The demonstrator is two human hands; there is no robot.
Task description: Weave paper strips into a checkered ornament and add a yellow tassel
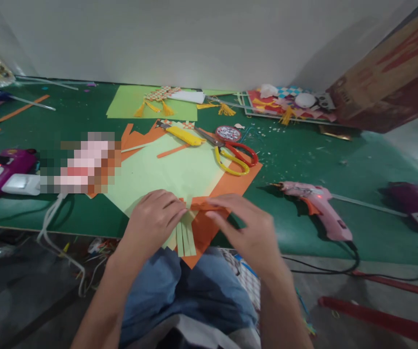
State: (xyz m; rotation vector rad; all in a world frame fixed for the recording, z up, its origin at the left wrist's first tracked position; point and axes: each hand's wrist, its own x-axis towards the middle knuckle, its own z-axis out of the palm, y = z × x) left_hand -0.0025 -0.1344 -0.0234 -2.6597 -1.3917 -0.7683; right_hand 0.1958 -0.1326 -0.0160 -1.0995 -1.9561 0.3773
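Observation:
My left hand (157, 216) presses curled fingers down on a light green paper sheet (165, 169) whose near edge is cut into hanging strips (186, 239). My right hand (245, 228), slightly blurred, pinches a thin orange paper strip (203, 205) that runs across the green strips. An orange sheet (238, 182) lies under the green one. Both hands sit at the near edge of the green table (303, 160).
Red-and-yellow scissors (232, 152), a yellow utility knife (184, 135) and a round tin (228, 133) lie behind the sheets. A pink glue gun (319, 206) rests to the right, purple glue guns (7, 169) at both sides. Finished woven paper crafts (161, 97) and a cardboard box (390, 77) stand at the back.

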